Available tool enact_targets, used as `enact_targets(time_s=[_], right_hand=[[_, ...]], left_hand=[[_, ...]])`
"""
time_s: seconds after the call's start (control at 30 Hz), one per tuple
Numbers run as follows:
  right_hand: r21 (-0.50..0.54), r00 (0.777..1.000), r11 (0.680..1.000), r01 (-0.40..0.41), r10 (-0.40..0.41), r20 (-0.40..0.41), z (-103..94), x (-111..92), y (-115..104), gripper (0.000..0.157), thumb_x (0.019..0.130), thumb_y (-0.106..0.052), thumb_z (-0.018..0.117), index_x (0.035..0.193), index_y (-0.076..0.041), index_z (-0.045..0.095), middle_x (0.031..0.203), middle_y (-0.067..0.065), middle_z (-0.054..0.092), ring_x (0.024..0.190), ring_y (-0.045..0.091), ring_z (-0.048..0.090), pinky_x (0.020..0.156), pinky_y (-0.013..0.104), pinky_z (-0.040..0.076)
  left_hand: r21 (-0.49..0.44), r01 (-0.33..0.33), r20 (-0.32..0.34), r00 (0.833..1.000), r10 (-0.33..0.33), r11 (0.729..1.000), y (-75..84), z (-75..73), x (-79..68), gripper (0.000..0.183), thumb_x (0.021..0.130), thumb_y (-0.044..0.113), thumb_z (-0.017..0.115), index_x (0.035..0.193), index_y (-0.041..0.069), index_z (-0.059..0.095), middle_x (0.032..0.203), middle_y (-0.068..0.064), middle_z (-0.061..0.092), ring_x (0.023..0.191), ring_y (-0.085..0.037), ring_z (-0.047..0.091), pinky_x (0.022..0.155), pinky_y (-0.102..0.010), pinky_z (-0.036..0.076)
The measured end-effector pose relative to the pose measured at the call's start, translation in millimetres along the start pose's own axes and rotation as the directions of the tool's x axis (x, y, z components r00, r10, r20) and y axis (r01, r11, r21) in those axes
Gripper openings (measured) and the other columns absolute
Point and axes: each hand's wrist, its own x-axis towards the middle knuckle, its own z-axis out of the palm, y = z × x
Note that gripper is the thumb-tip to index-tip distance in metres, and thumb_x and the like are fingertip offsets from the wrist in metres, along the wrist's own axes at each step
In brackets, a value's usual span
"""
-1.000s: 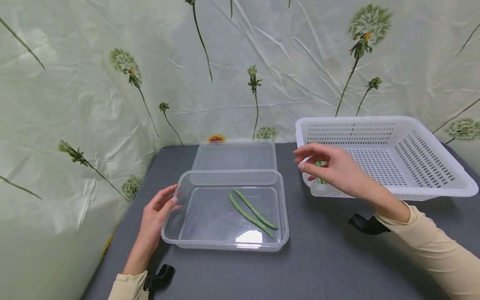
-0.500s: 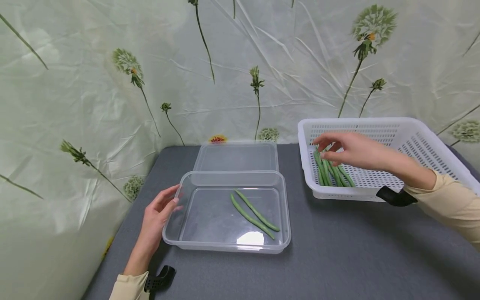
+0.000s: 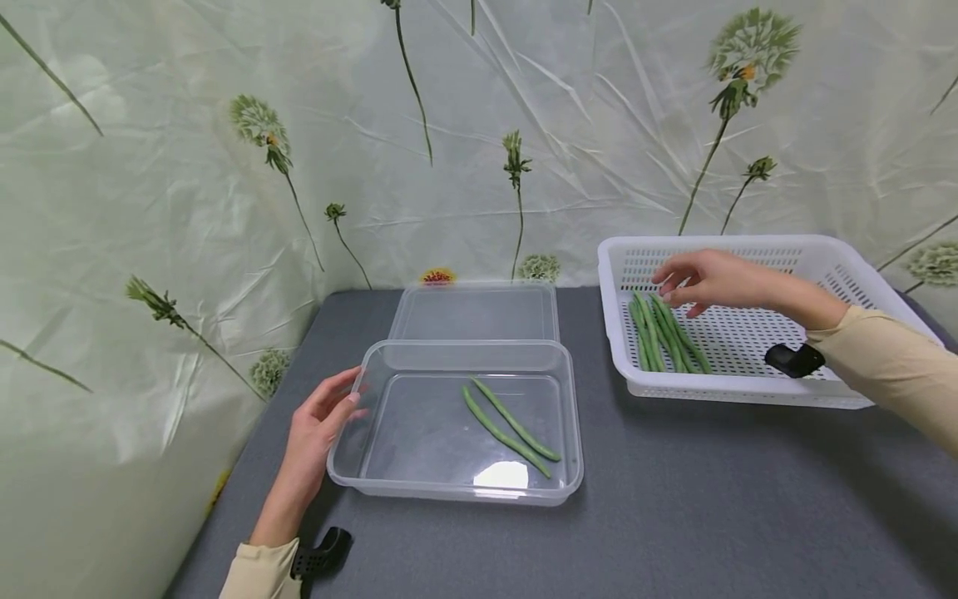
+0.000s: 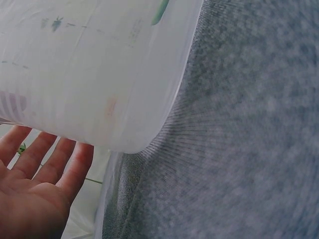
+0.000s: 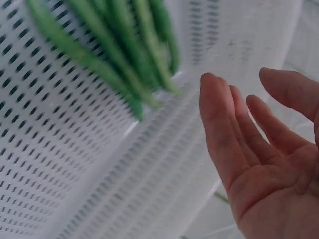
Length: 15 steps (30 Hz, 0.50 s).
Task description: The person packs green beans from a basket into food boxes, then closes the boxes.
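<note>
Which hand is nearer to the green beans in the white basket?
Right. The right hand hovers near the far ends of those green beans; the left hand is well to their left, at the left side of the clear plastic container.

Basket (image 3: 718, 385) in head and right-wrist views

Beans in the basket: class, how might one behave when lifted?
The beans look slim, so each is probably light. They lie nearly straight, suggesting one would stay fairly stiff. Bunched close together in the basket, others may shift or roll.
</note>
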Motion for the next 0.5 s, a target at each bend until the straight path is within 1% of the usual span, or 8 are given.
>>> enact_targets(time_s=[0.23, 0.4, 0.5], right_hand=[[0.03, 0.997, 0.997, -0.065, 0.064, 0.052, -1.0, 16.4, 30.9, 0.038, 0.097, -0.002, 0.058, 0.13, 0.014, 0.049, 0.108, 0.022, 0.063, 0.095, 0.031, 0.064, 0.073, 0.043, 0.059], [0.059, 0.99, 0.992, -0.109, 0.102, 0.102, -2.0, 21.8, 55.2, 0.041, 0.099, -0.003, 0.056, 0.131, 0.019, 0.043, 0.108, 0.023, 0.062, 0.096, 0.031, 0.064, 0.075, 0.045, 0.058], [0.09, 0.984, 0.986, -0.14, 0.128, 0.124, -2.1, 24.1, 64.6, 0.043, 0.098, -0.003, 0.055, 0.133, 0.019, 0.04, 0.108, 0.022, 0.061, 0.096, 0.03, 0.063, 0.076, 0.045, 0.058]], left_hand=[[-0.003, 0.003, -0.003, 1.0, -0.003, 1.0, 0.5, 0.1, -0.1, 0.043, 0.102, 0.02, 0.057, 0.141, 0.004, 0.05, 0.141, -0.016, 0.051, 0.12, -0.016, 0.058, 0.086, -0.03, 0.054], [-0.002, -0.002, -0.002, 1.0, 0.002, 1.0, 1.5, 1.2, -0.1, 0.043, 0.101, 0.02, 0.058, 0.141, 0.004, 0.051, 0.141, -0.017, 0.052, 0.119, -0.016, 0.058, 0.086, -0.031, 0.054], [-0.009, -0.004, -0.012, 1.0, 0.004, 1.0, 2.6, 0.7, -0.1, 0.042, 0.101, 0.018, 0.058, 0.14, 0.003, 0.051, 0.14, -0.017, 0.052, 0.118, -0.016, 0.058, 0.085, -0.031, 0.054]])
